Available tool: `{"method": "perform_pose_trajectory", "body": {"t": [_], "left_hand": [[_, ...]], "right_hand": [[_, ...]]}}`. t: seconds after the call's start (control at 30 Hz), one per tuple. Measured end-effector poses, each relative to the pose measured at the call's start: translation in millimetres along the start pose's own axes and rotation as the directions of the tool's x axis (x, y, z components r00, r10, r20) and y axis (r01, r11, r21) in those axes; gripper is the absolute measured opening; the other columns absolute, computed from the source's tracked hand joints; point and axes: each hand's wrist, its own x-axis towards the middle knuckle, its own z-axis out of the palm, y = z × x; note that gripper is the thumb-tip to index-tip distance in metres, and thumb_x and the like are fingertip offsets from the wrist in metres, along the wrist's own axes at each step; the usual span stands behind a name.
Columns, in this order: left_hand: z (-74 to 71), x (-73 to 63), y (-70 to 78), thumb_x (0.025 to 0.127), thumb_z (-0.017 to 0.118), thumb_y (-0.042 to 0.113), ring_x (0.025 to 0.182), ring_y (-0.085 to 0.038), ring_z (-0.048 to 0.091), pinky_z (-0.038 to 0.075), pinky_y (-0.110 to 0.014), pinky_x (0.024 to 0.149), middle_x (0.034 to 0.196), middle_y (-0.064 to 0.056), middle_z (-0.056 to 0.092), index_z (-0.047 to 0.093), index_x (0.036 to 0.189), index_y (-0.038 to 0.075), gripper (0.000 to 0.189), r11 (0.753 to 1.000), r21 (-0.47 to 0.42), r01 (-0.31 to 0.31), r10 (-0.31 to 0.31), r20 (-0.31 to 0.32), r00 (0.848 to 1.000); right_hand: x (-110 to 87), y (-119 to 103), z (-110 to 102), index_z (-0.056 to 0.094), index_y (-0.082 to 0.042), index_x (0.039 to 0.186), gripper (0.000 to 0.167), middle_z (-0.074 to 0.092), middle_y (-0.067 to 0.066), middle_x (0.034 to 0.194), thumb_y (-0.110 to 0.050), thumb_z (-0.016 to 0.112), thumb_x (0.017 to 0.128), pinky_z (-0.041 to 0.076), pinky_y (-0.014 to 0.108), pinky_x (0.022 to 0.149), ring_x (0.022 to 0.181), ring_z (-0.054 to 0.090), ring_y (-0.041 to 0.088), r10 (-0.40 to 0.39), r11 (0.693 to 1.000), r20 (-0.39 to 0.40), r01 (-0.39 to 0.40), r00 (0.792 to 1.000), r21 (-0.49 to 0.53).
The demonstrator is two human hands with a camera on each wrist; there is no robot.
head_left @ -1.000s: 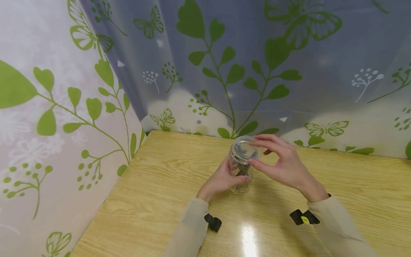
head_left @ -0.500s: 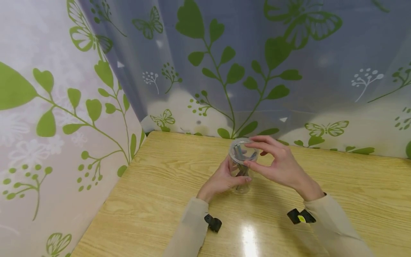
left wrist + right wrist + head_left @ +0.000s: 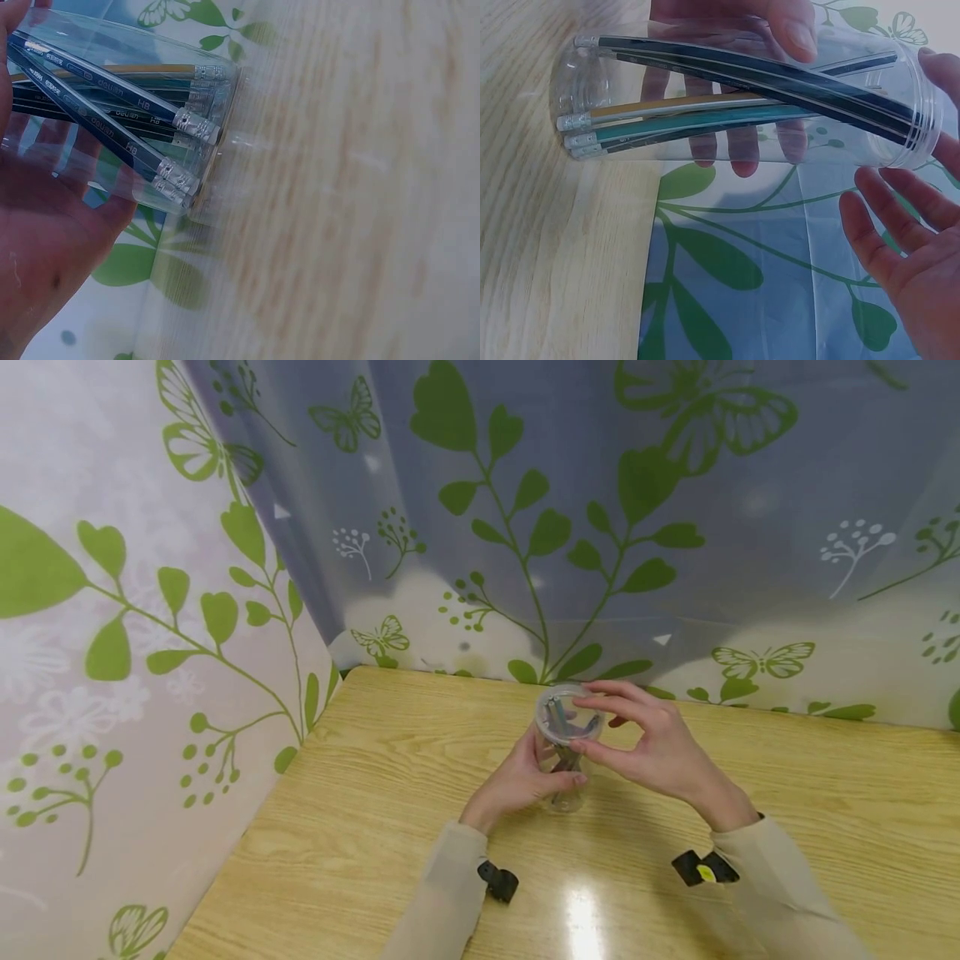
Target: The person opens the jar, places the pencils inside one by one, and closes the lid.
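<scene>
A clear plastic jar (image 3: pixel 566 803) stands upright on the table, with several pencils (image 3: pixel 742 67) leaning inside it. In the right wrist view they are dark, green and yellow, their metal-capped eraser ends at the jar's base. My left hand (image 3: pixel 517 783) grips the jar's body, thumb across the front and fingers behind. A clear round lid (image 3: pixel 931 112) lies over the jar's mouth. My right hand (image 3: pixel 660 739) holds this lid by its edge, thumb at the near side and fingertips at the far side. The left wrist view shows "HB" printed on the dark pencils (image 3: pixel 120 90).
The wood-grain table (image 3: pixel 360 793) reaches back to a blue-grey curtain (image 3: pixel 517 593) printed with green leaves and butterflies. A pale patterned cloth (image 3: pixel 150 710) hangs along the table's left edge. Black straps sit on both sleeves.
The lid, raised and askew over the rim one second ago, has come down level on the jar's mouth. My right hand shifted slightly left with it; my left hand kept its grip.
</scene>
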Motion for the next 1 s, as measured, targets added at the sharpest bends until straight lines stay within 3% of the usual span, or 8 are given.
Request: {"method": "perform_pose_trajectory", "body": {"t": [0.1, 0.27, 0.43, 0.57, 0.73, 1.0], "left_hand": [[-0.1, 0.0, -1.2, 0.091, 0.077, 0.017, 0.149, -0.034, 0.039, 0.034, -0.058, 0.12, 0.163, 0.006, 0.038, 0.02, 0.158, 0.048, 0.093, 1.0, -0.003, 0.0, 0.0, 0.0, 1.0], [0.0, 0.1, -2.5, 0.091, 0.078, 0.015, 0.148, -0.033, 0.04, 0.034, -0.056, 0.12, 0.161, 0.005, 0.04, 0.023, 0.157, 0.045, 0.091, 1.0, -0.005, -0.003, 0.003, -0.001, 1.0], [0.2, 0.4, -2.4, 0.09, 0.077, 0.013, 0.148, -0.035, 0.04, 0.035, -0.055, 0.12, 0.164, -0.006, 0.036, 0.024, 0.158, 0.041, 0.091, 1.0, -0.009, -0.026, 0.026, 0.002, 1.0], [0.5, 0.4, -1.1, 0.089, 0.078, 0.012, 0.148, -0.032, 0.041, 0.033, -0.056, 0.121, 0.165, -0.006, 0.036, 0.025, 0.157, 0.042, 0.092, 0.999, -0.011, -0.034, 0.034, 0.001, 0.999], [1.1, 0.6, -0.5, 0.089, 0.078, 0.012, 0.148, -0.032, 0.041, 0.034, -0.054, 0.121, 0.163, -0.001, 0.039, 0.022, 0.158, 0.043, 0.094, 1.0, -0.012, -0.028, 0.028, -0.005, 1.0], [1.4, 0.7, -0.5, 0.09, 0.078, 0.011, 0.148, -0.029, 0.041, 0.032, -0.056, 0.121, 0.16, 0.004, 0.043, 0.023, 0.159, 0.04, 0.093, 0.999, -0.011, -0.038, 0.038, -0.002, 0.999]], "right_hand": [[0.0, 0.1, 0.6, 0.074, -0.014, 0.122, 0.053, 0.067, 0.007, 0.13, -0.003, 0.09, 0.073, 0.054, 0.021, 0.076, 0.106, 0.065, 0.015, -0.002, 1.0, -0.01, 0.003, 1.0, 0.016], [-1.7, 1.0, 1.7, 0.073, -0.015, 0.123, 0.055, 0.066, 0.005, 0.127, -0.005, 0.091, 0.073, 0.054, 0.021, 0.077, 0.106, 0.063, 0.009, 0.032, 0.999, -0.002, -0.032, 0.999, 0.023], [-3.8, 3.6, 1.2, 0.066, -0.013, 0.134, 0.056, 0.066, 0.005, 0.126, -0.003, 0.084, 0.082, 0.058, 0.025, 0.078, 0.106, 0.062, 0.007, 0.101, 0.992, 0.017, -0.102, 0.995, 0.078], [-5.6, 5.0, 0.5, 0.064, -0.014, 0.136, 0.053, 0.067, 0.007, 0.13, -0.002, 0.08, 0.086, 0.059, 0.025, 0.081, 0.11, 0.062, 0.006, 0.142, 0.982, 0.035, -0.145, 0.989, 0.124], [-6.5, 5.0, 1.8, 0.069, -0.012, 0.128, 0.048, 0.066, 0.011, 0.136, 0.0, 0.082, 0.083, 0.056, 0.018, 0.082, 0.114, 0.061, 0.0, 0.131, 0.979, 0.026, -0.134, 0.991, 0.151], [-3.4, 4.6, 5.4, 0.07, -0.011, 0.118, 0.049, 0.065, 0.007, 0.122, 0.002, 0.088, 0.075, 0.058, 0.021, 0.078, 0.105, 0.063, 0.008, 0.097, 0.982, -0.026, -0.091, 0.995, 0.167]]}}
